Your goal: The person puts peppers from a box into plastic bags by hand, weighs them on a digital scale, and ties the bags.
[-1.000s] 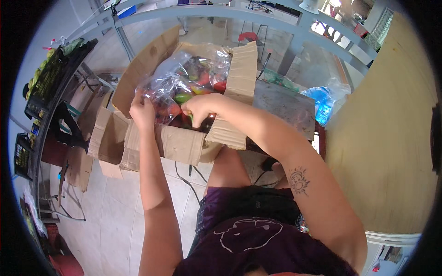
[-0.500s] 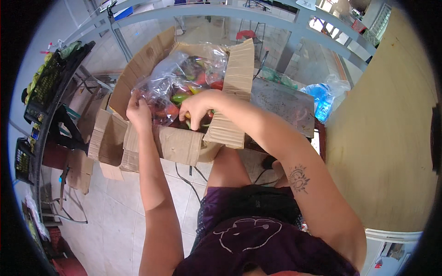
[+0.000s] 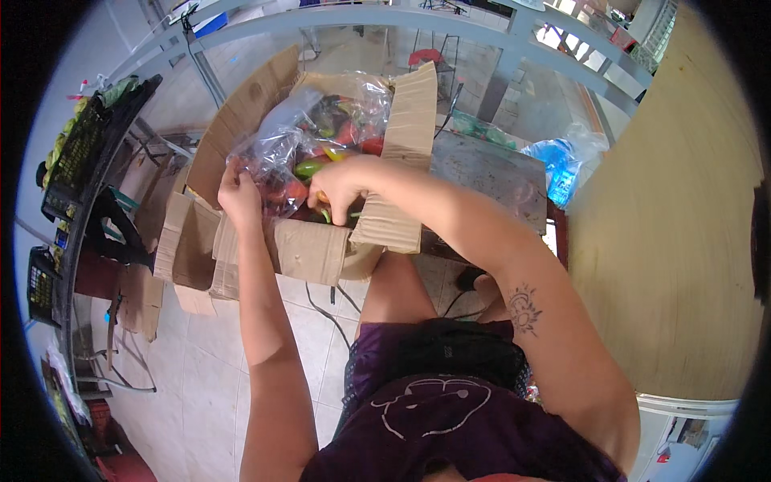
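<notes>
Peppers [image 3: 333, 149], red and green, filled a crinkled clear plastic bag [image 3: 281, 145] inside the open brown cardboard box [image 3: 313, 249]; left hand [image 3: 239, 191] gripped the bag's near-left edge, right hand [image 3: 341, 186] curled fingers-down over one pepper.

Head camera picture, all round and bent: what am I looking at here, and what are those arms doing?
No machine here: a person wears a wide-angle camera on the head, looking down, so straight edges curve. The arms coming up from below are that person's own. In front stands an open cardboard box lined with a clear plastic bag of red and green peppers. The left hand grips the bag's edge; the right hand reaches in among the peppers, fingers curled. Whether it holds one cannot be told. A blue bag lies beside the box.
</notes>
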`<state>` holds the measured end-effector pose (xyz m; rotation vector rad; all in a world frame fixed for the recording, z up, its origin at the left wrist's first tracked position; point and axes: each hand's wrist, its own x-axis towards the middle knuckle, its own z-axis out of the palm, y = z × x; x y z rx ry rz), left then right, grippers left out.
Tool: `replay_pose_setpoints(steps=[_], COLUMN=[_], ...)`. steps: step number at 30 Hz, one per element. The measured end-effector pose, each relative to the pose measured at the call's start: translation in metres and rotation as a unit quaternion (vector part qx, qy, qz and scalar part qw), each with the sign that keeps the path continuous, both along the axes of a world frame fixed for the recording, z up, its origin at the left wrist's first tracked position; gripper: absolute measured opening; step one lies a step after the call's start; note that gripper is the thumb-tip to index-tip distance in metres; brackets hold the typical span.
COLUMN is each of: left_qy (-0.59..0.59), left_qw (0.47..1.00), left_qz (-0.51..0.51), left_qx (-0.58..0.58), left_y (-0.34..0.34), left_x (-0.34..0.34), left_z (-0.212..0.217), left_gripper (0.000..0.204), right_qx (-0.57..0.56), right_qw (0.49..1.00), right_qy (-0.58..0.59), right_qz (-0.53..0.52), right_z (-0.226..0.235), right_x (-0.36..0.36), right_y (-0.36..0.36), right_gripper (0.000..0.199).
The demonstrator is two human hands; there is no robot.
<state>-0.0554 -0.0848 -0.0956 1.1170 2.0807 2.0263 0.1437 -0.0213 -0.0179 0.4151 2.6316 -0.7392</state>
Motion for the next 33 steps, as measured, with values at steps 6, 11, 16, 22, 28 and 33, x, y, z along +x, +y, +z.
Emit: replay_pose_setpoints(steps=[6, 11, 16, 22, 28, 33], left_qy=[0.003, 0.003, -0.017, 0.006, 0.009, -0.019], left_qw=[0.999, 0.999, 0.999, 1.000, 1.000, 1.000], left_qz=[-0.001, -0.003, -0.011, -0.010, -0.013, -0.021], left_qx=[0.038, 0.035, 0.031, -0.005, 0.010, 0.009], left_y=[-0.002, -0.003, 0.001, 0.002, 0.001, 0.004], left_x=[0.000, 0.001, 0.008, 0.006, -0.005, 0.005], left_z=[-0.005, -0.003, 0.003, 0.002, -0.006, 0.002], left_gripper=[0.036, 0.036, 0.035, 0.032, 0.032, 0.034], right_qx=[0.071, 0.182, 0.081, 0.170, 0.024, 0.304], right_qw=[0.958, 0.866, 0.881, 0.861, 0.840, 0.840], right_qy=[0.265, 0.352, 0.056, 0.093, -0.036, 0.089], right_qz=[-0.085, -0.304, -0.463, -0.470, -0.541, -0.441], right_z=[0.071, 0.078, -0.026, -0.126, -0.092, -0.087], right_x=[0.041, 0.147, 0.234, 0.277, 0.267, 0.280], right_y=[0.030, 0.097, 0.122, 0.123, 0.114, 0.143], right_gripper=[0.068, 0.067, 0.068, 0.078, 0.068, 0.053])
